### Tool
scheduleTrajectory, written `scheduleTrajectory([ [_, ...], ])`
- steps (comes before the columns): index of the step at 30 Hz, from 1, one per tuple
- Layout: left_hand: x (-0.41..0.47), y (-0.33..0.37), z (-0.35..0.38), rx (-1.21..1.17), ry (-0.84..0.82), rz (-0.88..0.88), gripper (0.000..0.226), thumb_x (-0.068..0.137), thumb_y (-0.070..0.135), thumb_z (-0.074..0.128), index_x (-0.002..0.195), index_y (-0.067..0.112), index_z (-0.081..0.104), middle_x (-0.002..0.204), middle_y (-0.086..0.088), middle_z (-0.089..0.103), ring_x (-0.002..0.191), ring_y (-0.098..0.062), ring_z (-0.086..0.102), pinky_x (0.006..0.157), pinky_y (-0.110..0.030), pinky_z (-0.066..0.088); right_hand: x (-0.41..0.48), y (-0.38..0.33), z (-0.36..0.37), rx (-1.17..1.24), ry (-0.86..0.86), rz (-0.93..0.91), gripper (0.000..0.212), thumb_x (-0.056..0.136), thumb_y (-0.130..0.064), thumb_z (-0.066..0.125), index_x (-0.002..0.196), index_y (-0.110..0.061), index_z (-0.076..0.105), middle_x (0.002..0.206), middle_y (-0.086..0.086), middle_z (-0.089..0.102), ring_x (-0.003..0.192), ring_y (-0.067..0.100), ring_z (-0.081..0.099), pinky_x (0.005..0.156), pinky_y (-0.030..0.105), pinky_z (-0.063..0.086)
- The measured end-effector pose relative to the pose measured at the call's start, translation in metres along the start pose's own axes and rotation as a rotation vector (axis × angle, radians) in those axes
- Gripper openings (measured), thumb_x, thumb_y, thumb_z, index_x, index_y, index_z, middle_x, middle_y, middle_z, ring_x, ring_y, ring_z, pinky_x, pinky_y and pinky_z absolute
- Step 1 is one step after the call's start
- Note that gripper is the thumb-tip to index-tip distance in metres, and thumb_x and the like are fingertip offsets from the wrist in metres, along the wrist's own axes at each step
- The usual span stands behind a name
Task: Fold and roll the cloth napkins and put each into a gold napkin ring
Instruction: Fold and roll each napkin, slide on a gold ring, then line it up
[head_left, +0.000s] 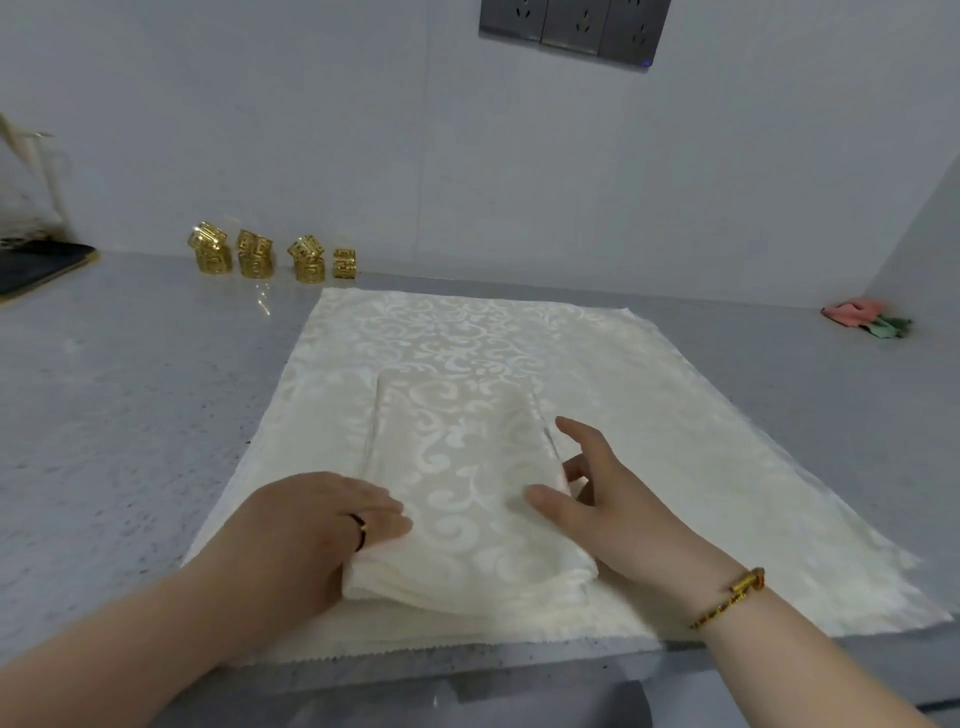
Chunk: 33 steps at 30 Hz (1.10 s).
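Far to my left, at the back of the grey counter (130, 395) against the wall, the gold napkin rings (270, 254) wait in a short row, some stacked in twos, well apart from the cloth. My left hand (311, 525) lies flat, fingers together, pressing the left edge of the folded napkin (467, 488); it pins rather than grips. That napkin is a long cream strip lying on top of a larger napkin spread open (701, 415) beneath it. My right hand (597, 499) is loosely open, thumb on top of the strip's right edge and fingers just beside it, closed on nothing. To roll well, I judge I should square both long edges first, start from the near end, keep the turns tight and even under both palms, and avoid dragging the lower cloth along.
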<state>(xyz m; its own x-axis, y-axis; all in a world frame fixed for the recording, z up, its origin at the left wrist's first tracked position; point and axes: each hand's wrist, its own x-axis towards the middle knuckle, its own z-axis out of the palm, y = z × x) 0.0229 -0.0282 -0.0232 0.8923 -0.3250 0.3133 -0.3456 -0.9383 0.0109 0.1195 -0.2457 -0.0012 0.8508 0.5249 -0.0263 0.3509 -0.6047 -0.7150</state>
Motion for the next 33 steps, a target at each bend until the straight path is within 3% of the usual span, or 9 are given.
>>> scheduleTrajectory([
  [2, -0.009, -0.001, 0.01, -0.218, 0.046, -0.215, 0.07, 0.066, 0.059, 0.042, 0.126, 0.023, 0.051, 0.129, 0.006, 0.056, 0.118, -0.006, 0.052, 0.097, -0.009, 0.029, -0.014, -0.003, 0.004, -0.147, 0.03, -0.079, 0.081, 0.078, -0.058, 0.054, 0.142, -0.036, 0.01, 0.124, -0.021, 0.04, 0.093, -0.001, 0.047, 0.08, 0.012, 0.036],
  [5, -0.018, -0.009, 0.021, -0.397, 0.173, -0.403, 0.036, 0.068, 0.05, 0.047, 0.09, 0.031, 0.069, 0.091, 0.006, 0.068, 0.094, -0.011, 0.06, 0.077, -0.007, 0.039, -0.03, -0.004, 0.017, -0.323, 0.057, -0.268, 0.095, 0.053, -0.079, 0.037, 0.137, -0.046, 0.006, 0.128, -0.034, 0.015, 0.118, -0.011, 0.014, 0.097, 0.004, 0.012],
  [7, -0.015, -0.016, 0.026, -0.465, 0.175, -0.491, 0.061, 0.061, 0.053, 0.039, 0.094, 0.015, 0.073, 0.094, 0.002, 0.07, 0.094, -0.014, 0.061, 0.08, -0.016, 0.043, -0.035, -0.003, 0.028, -0.344, 0.045, -0.387, 0.087, 0.05, -0.075, 0.04, 0.13, -0.054, 0.012, 0.124, -0.041, 0.008, 0.116, -0.015, 0.007, 0.099, 0.001, 0.005],
  [11, -0.014, -0.006, 0.01, -0.643, 0.182, -0.5, 0.051, 0.046, 0.064, 0.034, 0.08, 0.049, 0.069, 0.091, 0.011, 0.069, 0.09, -0.008, 0.061, 0.086, -0.023, 0.045, -0.029, 0.015, 0.042, -0.479, 0.325, -0.591, 0.065, 0.066, -0.041, 0.056, 0.126, -0.022, 0.038, 0.112, -0.011, 0.057, 0.102, 0.005, 0.043, 0.093, 0.018, 0.029],
  [13, -0.015, -0.005, 0.008, -0.678, 0.17, -0.485, 0.013, 0.052, 0.063, 0.042, 0.056, 0.07, 0.052, 0.078, 0.027, 0.066, 0.084, 0.006, 0.06, 0.083, -0.012, 0.044, -0.027, 0.02, 0.044, -0.431, 0.361, -0.587, 0.059, 0.065, -0.027, 0.057, 0.121, -0.021, 0.042, 0.098, -0.008, 0.066, 0.094, 0.006, 0.046, 0.089, 0.017, 0.031],
  [17, -0.024, -0.01, 0.011, -0.708, 0.166, -0.449, 0.039, 0.078, 0.042, 0.064, 0.064, 0.076, 0.049, 0.084, 0.058, 0.046, 0.094, 0.029, 0.045, 0.075, 0.006, 0.035, -0.029, 0.029, 0.036, -0.22, 0.34, -0.46, 0.027, 0.073, -0.034, 0.044, 0.098, -0.033, 0.054, 0.083, -0.02, 0.063, 0.086, -0.001, 0.053, 0.077, 0.003, 0.036],
  [21, -0.032, -0.009, 0.014, -0.815, 0.197, -0.46, 0.02, 0.041, 0.066, 0.061, 0.061, 0.063, 0.061, 0.086, 0.05, 0.054, 0.09, 0.022, 0.054, 0.079, 0.003, 0.037, -0.033, 0.03, 0.029, -0.01, 0.203, -0.304, 0.032, 0.066, -0.052, 0.037, 0.073, -0.04, 0.065, 0.1, -0.032, 0.055, 0.093, -0.002, 0.054, 0.074, 0.009, 0.041],
  [25, -0.033, -0.012, 0.019, -0.794, 0.293, -0.58, 0.032, 0.066, 0.026, 0.08, 0.05, 0.05, 0.066, 0.069, 0.045, 0.057, 0.073, 0.021, 0.057, 0.066, 0.006, 0.036, -0.031, 0.023, 0.029, 0.03, 0.202, -0.255, 0.008, 0.078, -0.034, 0.053, 0.075, -0.04, 0.057, 0.089, -0.027, 0.057, 0.08, 0.0, 0.053, 0.065, 0.011, 0.038],
  [33, -0.027, -0.009, 0.01, -0.733, 0.252, -0.758, 0.033, 0.065, 0.017, 0.08, 0.039, 0.024, 0.062, 0.049, 0.013, 0.058, 0.049, 0.004, 0.053, 0.052, -0.003, 0.037, -0.027, 0.014, 0.037, 0.159, 0.265, -0.165, 0.022, 0.078, -0.006, 0.062, 0.066, -0.023, 0.06, 0.079, -0.007, 0.062, 0.074, 0.013, 0.055, 0.061, 0.014, 0.04],
])
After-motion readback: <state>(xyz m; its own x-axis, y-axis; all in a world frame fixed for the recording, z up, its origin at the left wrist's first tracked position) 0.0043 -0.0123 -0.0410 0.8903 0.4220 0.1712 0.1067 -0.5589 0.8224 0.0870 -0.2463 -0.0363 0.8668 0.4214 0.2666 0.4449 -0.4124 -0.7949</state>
